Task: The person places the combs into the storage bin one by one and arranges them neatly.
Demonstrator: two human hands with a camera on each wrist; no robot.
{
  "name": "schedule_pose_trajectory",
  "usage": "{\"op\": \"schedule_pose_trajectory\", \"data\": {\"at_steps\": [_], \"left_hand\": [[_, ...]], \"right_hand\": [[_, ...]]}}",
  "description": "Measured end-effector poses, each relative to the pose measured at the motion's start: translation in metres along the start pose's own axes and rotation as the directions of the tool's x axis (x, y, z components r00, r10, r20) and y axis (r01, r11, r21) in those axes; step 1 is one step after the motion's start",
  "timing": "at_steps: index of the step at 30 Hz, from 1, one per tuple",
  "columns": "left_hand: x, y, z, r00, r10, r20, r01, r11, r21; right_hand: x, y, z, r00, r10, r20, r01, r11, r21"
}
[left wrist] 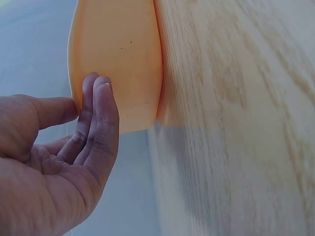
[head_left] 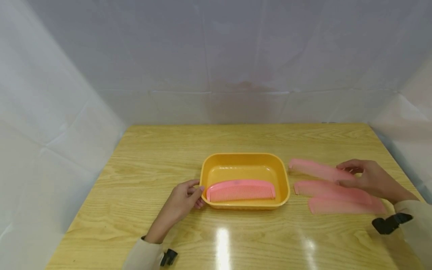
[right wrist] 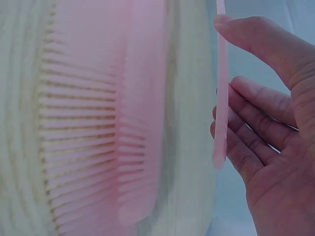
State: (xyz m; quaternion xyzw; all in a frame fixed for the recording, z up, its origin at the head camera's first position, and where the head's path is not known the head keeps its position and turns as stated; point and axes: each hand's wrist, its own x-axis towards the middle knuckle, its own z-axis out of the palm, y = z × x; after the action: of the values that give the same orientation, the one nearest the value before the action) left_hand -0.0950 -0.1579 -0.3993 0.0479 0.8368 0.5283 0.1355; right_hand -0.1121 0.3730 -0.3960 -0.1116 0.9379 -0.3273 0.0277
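Note:
My left hand [head_left: 182,200] pinches the left rim of a yellow plastic basin [head_left: 246,206], thumb at the edge and fingers against the outer wall [left wrist: 133,78]. Inside that basin a pink comb [head_left: 241,183] lies along the near side, teeth toward me. Over on the right, my right hand [head_left: 371,179] grips another pink comb [head_left: 314,168] between thumb and fingers; the right wrist view has it edge-on, raised off the tabletop. Below it two more pink combs lie overlapping, an upper one [head_left: 329,188] and a lower one [head_left: 337,207].
Everything stands on a wood-grain table [head_left: 152,150]. Pale sheeting [head_left: 202,67] hangs behind the table and along both sides. Black straps with clips [head_left: 391,223] sit at both wrists, over light sleeves.

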Motion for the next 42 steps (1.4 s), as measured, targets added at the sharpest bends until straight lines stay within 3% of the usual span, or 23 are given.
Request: {"op": "schedule_pose_trajectory", "data": {"at_steps": [15,28,36,42], "left_hand": [[-0.001,0.002,0.0,1.0,-0.006,0.018,0.006,1.0,-0.02],[0.0,0.002,0.001,1.0,-0.002,0.013,0.002,1.0,-0.017],[-0.001,0.001,0.001,1.0,0.006,0.01,-0.005,1.0,-0.016],[0.001,0.001,0.002,1.0,-0.002,0.009,0.002,1.0,-0.017]], "right_hand": [[0.013,-0.023,-0.006,0.994,-0.065,-0.084,0.064,0.998,-0.009],[0.029,-0.062,-0.003,0.989,-0.139,-0.051,0.139,0.99,-0.014],[0.041,-0.088,0.008,0.966,-0.258,-0.038,0.258,0.966,0.006],[0.053,-0.105,0.018,0.969,-0.248,0.008,0.248,0.969,0.018]]}}
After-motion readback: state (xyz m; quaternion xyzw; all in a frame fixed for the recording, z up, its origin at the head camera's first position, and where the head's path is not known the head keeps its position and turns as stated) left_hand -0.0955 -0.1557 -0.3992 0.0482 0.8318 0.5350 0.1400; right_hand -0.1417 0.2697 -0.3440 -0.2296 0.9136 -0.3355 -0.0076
